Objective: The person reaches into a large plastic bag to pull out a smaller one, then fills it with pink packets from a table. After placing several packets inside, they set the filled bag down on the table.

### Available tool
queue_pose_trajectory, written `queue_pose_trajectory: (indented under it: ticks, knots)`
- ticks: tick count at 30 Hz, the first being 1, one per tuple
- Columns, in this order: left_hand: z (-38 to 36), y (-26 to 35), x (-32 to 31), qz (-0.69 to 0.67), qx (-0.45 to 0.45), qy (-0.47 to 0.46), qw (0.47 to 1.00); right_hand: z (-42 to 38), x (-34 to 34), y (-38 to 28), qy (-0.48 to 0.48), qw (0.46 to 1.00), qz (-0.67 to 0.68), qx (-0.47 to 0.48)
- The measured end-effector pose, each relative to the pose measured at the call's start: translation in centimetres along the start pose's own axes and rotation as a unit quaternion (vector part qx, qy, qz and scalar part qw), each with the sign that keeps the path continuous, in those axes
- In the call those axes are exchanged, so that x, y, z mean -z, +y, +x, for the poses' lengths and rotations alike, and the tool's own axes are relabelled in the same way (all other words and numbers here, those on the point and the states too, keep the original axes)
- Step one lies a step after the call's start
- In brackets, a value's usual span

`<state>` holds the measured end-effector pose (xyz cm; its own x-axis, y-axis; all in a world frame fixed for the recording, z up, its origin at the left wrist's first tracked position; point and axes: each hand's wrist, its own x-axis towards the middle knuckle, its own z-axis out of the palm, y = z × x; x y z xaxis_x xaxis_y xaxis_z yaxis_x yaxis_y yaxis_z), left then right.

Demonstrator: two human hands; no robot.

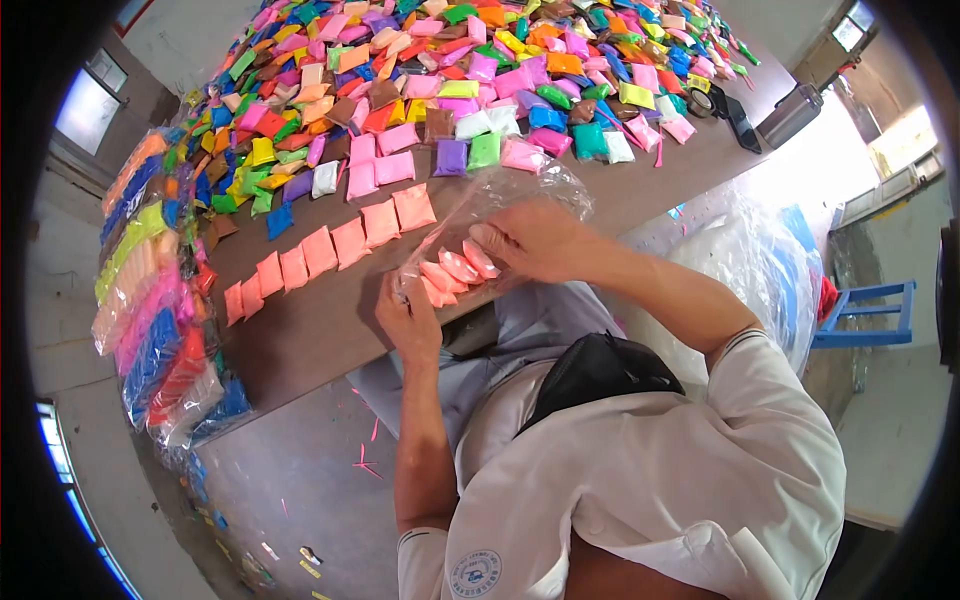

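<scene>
A clear plastic bag point(555, 190) with several salmon-pink packets point(458, 268) in its lower part lies at the table's front edge. My left hand point(408, 308) pinches the bag's left side, fingers closed. On the right, my right hand point(525, 240) is closed at the bag, its fingertips beside the uppermost packet inside; whether they grip film or packet is hard to tell. Left of the bag, a slanting row of salmon-pink packets point(320, 252) lies flat on the brown table point(290, 350), separate from both hands.
A large heap of many-coloured packets point(480, 70) covers the table's back. Filled clear bags point(160, 300) hang at the left edge. A dark flask point(790, 115), a phone point(738, 122) and a tape roll point(700, 102) are at the back right. A blue stool point(865, 315) stands right.
</scene>
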<state>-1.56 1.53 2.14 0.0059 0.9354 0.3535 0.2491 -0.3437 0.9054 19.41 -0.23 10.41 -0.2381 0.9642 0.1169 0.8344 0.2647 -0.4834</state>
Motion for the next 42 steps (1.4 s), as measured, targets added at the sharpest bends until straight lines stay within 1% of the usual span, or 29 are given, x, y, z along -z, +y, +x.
queue_pose_trajectory:
  ticks: [3, 6, 9, 12, 13, 15, 18, 21, 24, 27, 30, 33, 36, 39, 42]
  knots:
    - [-0.1, -0.3, 0.1, 0.019, -0.02, -0.01, 1.0, 0.8, 3.7, -2.6, 0.089, 0.991, 0.046, 0.086]
    - [-0.1, -1.1, -0.2, 0.025, -0.008, 0.006, 1.0, 4.5, 5.0, -3.6, 0.108, 0.988, 0.033, 0.104]
    - [-0.1, -0.8, -0.1, 0.008, -0.005, 0.007, 1.0, 11.2, 2.8, -1.5, 0.023, 0.99, -0.062, 0.124]
    - [-0.2, -1.3, -0.1, 0.008, 0.004, 0.01, 1.0, 15.2, 0.5, -0.8, -0.136, 0.973, -0.154, 0.106]
    - [-0.3, -1.5, 0.0, 0.002, 0.015, 0.002, 1.0, 16.1, -0.7, -0.4, -0.165, 0.967, -0.163, 0.109]
    - [-0.2, -2.3, 0.1, 0.022, 0.001, -0.002, 1.0, 17.1, -2.4, -0.4, -0.224, 0.951, -0.18, 0.115]
    - [-0.5, -2.4, 0.2, 0.019, 0.006, -0.006, 1.0, 16.9, -3.3, -1.2, -0.299, 0.924, -0.227, 0.073]
    - [-0.4, -2.0, 0.5, 0.038, 0.01, -0.013, 0.999, 16.0, -3.9, -0.3, -0.212, 0.943, -0.222, 0.129]
    - [-0.5, -2.2, 0.4, 0.038, 0.007, -0.016, 0.999, 16.3, -2.6, -1.0, -0.252, 0.939, -0.221, 0.075]
    - [-0.3, -1.9, 0.4, 0.029, 0.004, -0.011, 1.0, 17.3, -1.7, -1.7, -0.24, 0.955, -0.161, 0.064]
    - [-0.3, -1.8, 0.3, 0.027, -0.005, -0.009, 1.0, 16.8, -0.5, -4.4, -0.244, 0.962, -0.093, 0.078]
    - [-0.4, -2.1, 0.4, 0.04, -0.004, -0.013, 0.999, 17.2, -2.3, -5.0, -0.275, 0.949, -0.114, 0.104]
    - [-0.3, -2.0, 0.2, 0.029, -0.002, -0.006, 1.0, 17.6, -4.4, -5.2, -0.283, 0.944, -0.14, 0.093]
    - [-0.4, -1.9, 0.3, 0.033, 0.006, -0.013, 0.999, 17.5, -5.6, -4.6, -0.237, 0.947, -0.162, 0.146]
    - [-0.4, -1.8, 0.3, 0.039, 0.006, -0.016, 0.999, 17.8, -5.1, -4.6, -0.252, 0.942, -0.178, 0.131]
